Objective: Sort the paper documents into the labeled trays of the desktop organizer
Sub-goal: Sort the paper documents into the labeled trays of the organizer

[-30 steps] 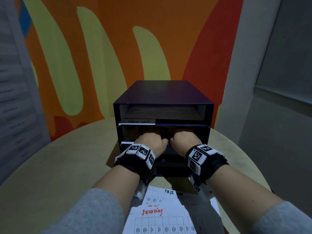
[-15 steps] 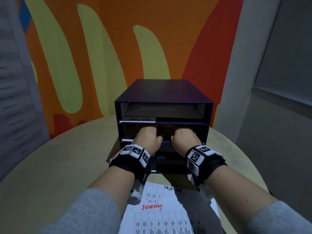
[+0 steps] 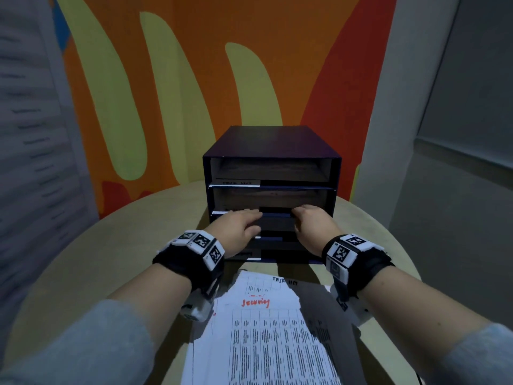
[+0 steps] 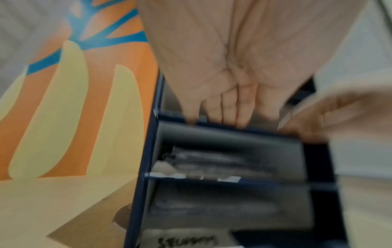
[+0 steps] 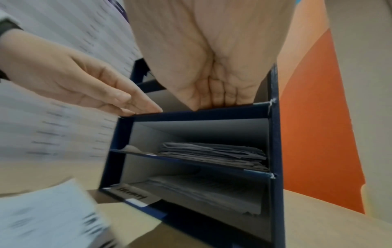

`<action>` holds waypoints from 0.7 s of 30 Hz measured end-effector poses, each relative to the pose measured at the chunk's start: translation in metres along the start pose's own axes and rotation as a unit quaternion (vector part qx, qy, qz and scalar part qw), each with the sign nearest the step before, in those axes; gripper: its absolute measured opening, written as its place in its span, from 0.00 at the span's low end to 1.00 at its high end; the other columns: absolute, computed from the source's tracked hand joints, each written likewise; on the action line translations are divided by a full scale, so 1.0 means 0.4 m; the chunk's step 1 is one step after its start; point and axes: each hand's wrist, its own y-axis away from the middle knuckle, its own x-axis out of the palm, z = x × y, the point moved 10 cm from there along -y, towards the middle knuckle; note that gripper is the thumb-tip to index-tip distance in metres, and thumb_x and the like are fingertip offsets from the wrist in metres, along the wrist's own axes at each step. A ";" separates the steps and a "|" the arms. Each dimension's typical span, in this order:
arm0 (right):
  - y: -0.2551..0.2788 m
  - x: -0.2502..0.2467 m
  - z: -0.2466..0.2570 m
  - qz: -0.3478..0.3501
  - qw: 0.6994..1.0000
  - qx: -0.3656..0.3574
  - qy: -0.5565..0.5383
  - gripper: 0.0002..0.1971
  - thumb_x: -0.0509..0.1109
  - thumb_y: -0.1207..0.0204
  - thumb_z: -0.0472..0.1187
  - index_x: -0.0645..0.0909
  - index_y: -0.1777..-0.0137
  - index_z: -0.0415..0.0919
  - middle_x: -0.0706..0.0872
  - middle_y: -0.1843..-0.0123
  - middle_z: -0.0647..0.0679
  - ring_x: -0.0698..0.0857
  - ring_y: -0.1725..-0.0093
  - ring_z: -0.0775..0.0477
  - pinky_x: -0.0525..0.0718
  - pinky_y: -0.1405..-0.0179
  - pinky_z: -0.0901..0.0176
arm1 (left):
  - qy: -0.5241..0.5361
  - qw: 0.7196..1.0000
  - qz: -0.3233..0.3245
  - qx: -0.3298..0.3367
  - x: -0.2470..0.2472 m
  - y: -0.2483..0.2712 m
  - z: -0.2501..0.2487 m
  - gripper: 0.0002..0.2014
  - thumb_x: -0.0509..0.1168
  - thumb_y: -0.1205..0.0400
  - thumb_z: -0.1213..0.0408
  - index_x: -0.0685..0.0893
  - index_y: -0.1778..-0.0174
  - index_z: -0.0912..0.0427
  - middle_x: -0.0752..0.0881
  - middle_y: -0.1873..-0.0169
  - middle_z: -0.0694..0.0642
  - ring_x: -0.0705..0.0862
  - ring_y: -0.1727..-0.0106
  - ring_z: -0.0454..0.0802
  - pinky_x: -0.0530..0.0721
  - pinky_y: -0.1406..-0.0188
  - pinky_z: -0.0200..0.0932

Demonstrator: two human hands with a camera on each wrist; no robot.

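Observation:
The dark blue desktop organizer stands on the round table, with white labels on its tray fronts. Both hands are at the front lip of its second tray. My left hand lies flat, fingertips on that lip, and my right hand touches the same lip further right. In the left wrist view the left hand has straight fingers on the blue edge. The right wrist view shows the right hand likewise, holding nothing. Grey paper stacks lie in the lower trays. A pile of printed sheets lies on the table.
The beige round table has bare surface on both sides of the organizer. A painted orange and yellow wall stands close behind it. Grey walls close in on the right and left.
Both hands have drawn back out of the second tray to its front lip. The fingers, earlier tucked inside, now lie straighter.

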 end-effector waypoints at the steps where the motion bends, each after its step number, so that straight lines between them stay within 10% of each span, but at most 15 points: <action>1: 0.017 -0.001 0.002 0.003 1.000 -0.002 0.000 0.19 0.61 0.19 0.36 0.77 0.29 0.35 0.79 0.30 0.39 0.76 0.30 0.39 0.77 0.34 0.52 | 0.003 1.000 0.001 -0.004 -0.007 0.023 0.001 0.23 0.55 0.11 0.56 0.69 0.19 0.54 0.65 0.18 0.47 0.63 0.18 0.45 0.58 0.21 0.40; 5: 0.098 0.005 0.018 0.023 0.999 -0.020 -0.010 0.26 0.61 0.17 0.40 0.66 0.20 0.38 0.66 0.17 0.43 0.63 0.18 0.46 0.61 0.22 0.59 | 0.031 0.999 0.009 -0.034 -0.001 0.130 0.012 0.22 0.66 0.17 0.51 0.78 0.27 0.51 0.81 0.31 0.46 0.79 0.33 0.42 0.76 0.35 0.36; 11: 0.212 0.110 0.037 0.157 0.986 -0.041 -0.034 0.21 0.69 0.22 0.49 0.79 0.32 0.43 0.83 0.34 0.49 0.81 0.35 0.47 0.78 0.39 0.59 | 0.079 0.974 0.152 -0.148 0.159 0.243 0.067 0.39 0.82 0.32 0.54 0.72 0.26 0.52 0.77 0.32 0.44 0.78 0.37 0.42 0.78 0.52 0.31; 15: 0.256 0.194 0.032 0.249 0.968 -0.034 0.024 0.32 0.78 0.33 0.58 0.77 0.33 0.45 0.79 0.38 0.49 0.79 0.41 0.47 0.79 0.43 0.56 | -0.010 0.972 0.174 -0.156 0.199 0.264 0.059 0.33 0.83 0.34 0.52 0.77 0.37 0.52 0.83 0.41 0.46 0.83 0.41 0.48 0.83 0.39 0.48; 21: 0.282 0.216 0.012 0.257 0.966 -0.014 0.028 0.39 0.81 0.38 0.60 0.73 0.29 0.46 0.76 0.34 0.49 0.78 0.37 0.45 0.80 0.37 0.49 | -0.026 0.974 0.156 -0.164 0.208 0.275 0.047 0.35 0.82 0.33 0.55 0.73 0.33 0.53 0.82 0.38 0.48 0.82 0.40 0.50 0.81 0.41 0.46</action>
